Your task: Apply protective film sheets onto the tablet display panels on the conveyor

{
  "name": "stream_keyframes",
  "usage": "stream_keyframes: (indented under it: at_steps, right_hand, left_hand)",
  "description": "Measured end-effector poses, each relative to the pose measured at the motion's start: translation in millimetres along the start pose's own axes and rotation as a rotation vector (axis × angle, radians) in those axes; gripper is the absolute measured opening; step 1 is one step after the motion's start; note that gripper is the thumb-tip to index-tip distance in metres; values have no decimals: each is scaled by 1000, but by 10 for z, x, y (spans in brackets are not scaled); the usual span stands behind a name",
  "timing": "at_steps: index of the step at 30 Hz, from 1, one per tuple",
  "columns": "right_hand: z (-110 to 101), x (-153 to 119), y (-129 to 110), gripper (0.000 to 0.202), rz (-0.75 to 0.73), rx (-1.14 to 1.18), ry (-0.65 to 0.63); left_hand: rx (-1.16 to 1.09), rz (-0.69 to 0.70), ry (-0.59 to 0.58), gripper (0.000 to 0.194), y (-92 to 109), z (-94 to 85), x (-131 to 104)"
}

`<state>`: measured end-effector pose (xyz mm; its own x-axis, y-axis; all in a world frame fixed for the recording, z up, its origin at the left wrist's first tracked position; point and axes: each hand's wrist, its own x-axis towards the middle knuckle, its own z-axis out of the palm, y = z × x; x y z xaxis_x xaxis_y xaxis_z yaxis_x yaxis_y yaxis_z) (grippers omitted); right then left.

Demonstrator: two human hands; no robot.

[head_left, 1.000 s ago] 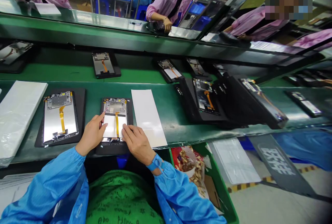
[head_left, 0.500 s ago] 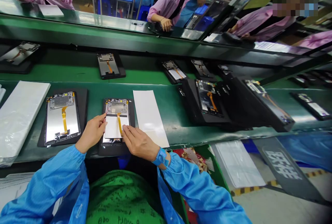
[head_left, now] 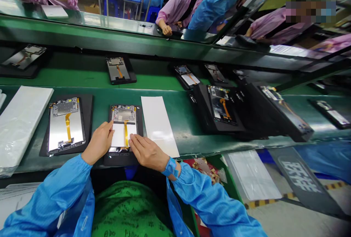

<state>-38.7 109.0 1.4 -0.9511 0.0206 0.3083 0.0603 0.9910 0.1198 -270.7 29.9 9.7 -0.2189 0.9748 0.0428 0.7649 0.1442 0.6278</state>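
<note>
In front of me an opened tablet (head_left: 122,150) lies on a dark pad (head_left: 140,131), its circuit board (head_left: 122,113) at the far end. A flat white battery (head_left: 118,135) with a dark strip along its top sits on the tablet, and an orange ribbon cable (head_left: 126,134) runs down over it. My left hand (head_left: 99,141) is closed, fingertips pinched at the battery's left edge beside a thin reddish wire. Bunched fingers of my right hand (head_left: 148,153) grip the battery's right edge. Whether the battery touches the tablet's back all over is unclear.
Left of me lies another opened tablet (head_left: 66,125), beyond it a wrapped white stack (head_left: 23,123). A white sheet (head_left: 159,125) is at right, then tablets on black padding (head_left: 222,103). Several tablets line the green belt (head_left: 153,78). Co-workers sit across.
My left hand has shifted slightly right with the battery's left edge. The ribbon cable now hangs straighter. Tablets on the belt have moved right, and a blue-sleeved co-worker's arm reaches in at the back.
</note>
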Motion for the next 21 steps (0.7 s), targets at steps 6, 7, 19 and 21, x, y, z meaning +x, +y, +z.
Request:
stream_keyframes:
  at_steps: [6, 7, 19, 21]
  right_hand:
    - [18, -8, 0, 32, 1, -4, -14]
    - [22, -8, -2, 32, 7, 13, -13]
    - [14, 32, -16, 31, 29, 47, -36]
    - [7, 29, -1, 32, 60, 81, -54]
  left_hand:
    - [184, 21, -10, 39, -10, 105, -32]
    - [221, 22, -14, 39, -3, 113, -35]
    - [664, 8, -71, 45, 185, 107, -100]
    - [645, 8, -21, 45, 140, 104, -138]
